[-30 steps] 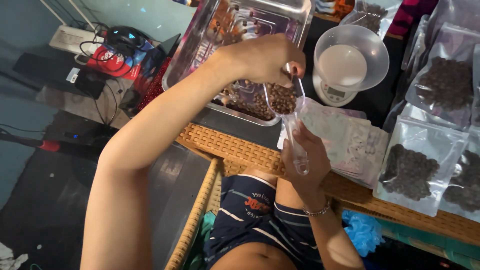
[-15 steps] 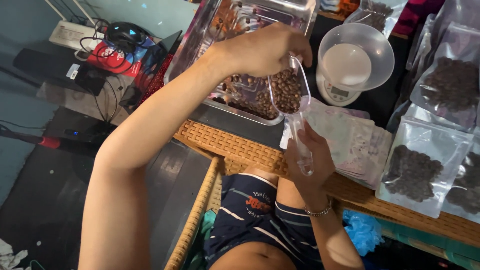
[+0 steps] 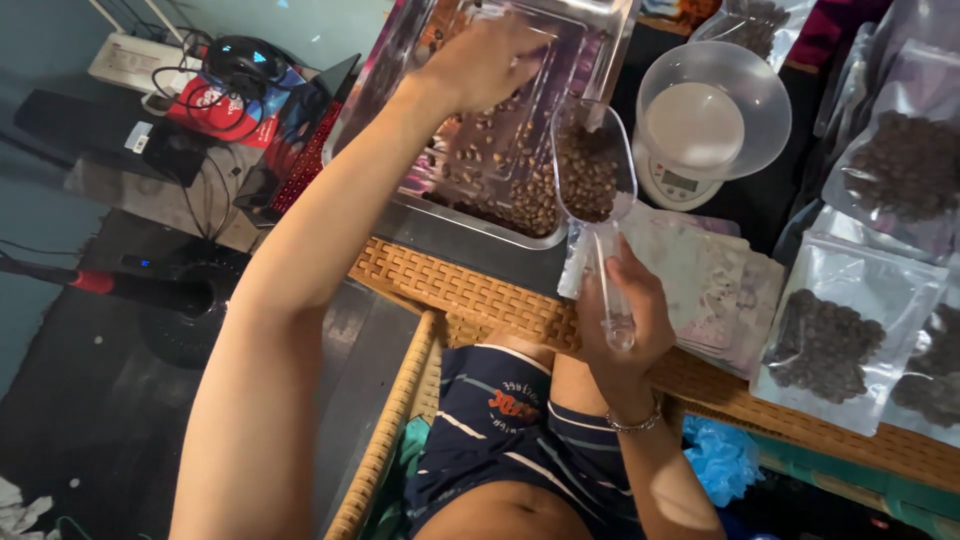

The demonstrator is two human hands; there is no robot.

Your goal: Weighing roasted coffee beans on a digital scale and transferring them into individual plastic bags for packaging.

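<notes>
Left hand (image 3: 490,55) lifted off clear scoop (image 3: 592,165), now farther back over steel tray (image 3: 580,25), fingers curled, grip unclear. Scoop heaped with coffee beans, poised over tray's near rim; right hand (image 3: 625,320) clasps handle. Scale bowl (image 3: 715,100) just beside; filled pouches (image 3: 835,330) crowd right edge.

A home packing corner: metal tray (image 3: 470,225) of beans, kitchen scale (image 3: 680,180), filled pouches (image 3: 830,330) (wicker-edged surface (image 3: 470,295))

clear scoop (image 3: 597,170), brown beans (image 3: 588,180), silver tray (image 3: 470,225)
</notes>
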